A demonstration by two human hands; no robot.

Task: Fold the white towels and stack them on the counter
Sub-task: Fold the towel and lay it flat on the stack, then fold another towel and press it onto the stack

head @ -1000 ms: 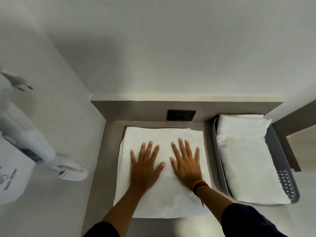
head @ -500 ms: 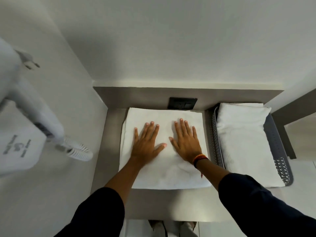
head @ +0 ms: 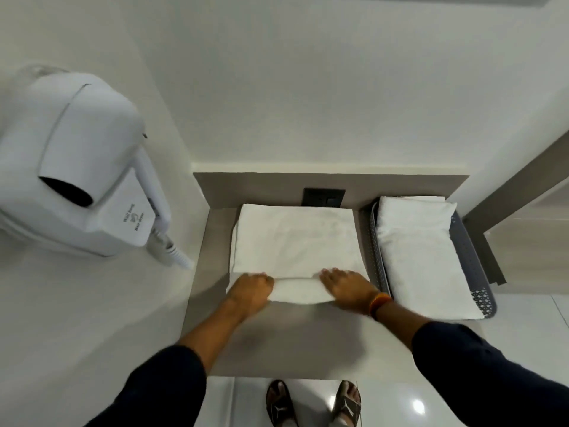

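Note:
A white towel [head: 295, 241] lies flat on the grey counter [head: 295, 343], its far edge against the back ledge. My left hand [head: 251, 288] grips the towel's near edge at the left, fingers curled under it. My right hand [head: 348, 286] holds the same near edge at the right. Between the hands the near edge is lifted and rolled over into a low fold. A second white towel [head: 421, 254] lies folded in a grey perforated basket [head: 374, 251] at the right of the counter.
A white wall-mounted hair dryer [head: 77, 167] juts out at the left, its coiled cord [head: 171, 252] hanging near the counter's left edge. A black socket plate [head: 323, 197] sits on the back ledge. The counter's front edge is just above my sandalled feet [head: 314, 402].
Both hands slid back from flat on the towel's middle to its near edge and closed on it, lifting that edge into a fold. The camera pulled back and tilted down.

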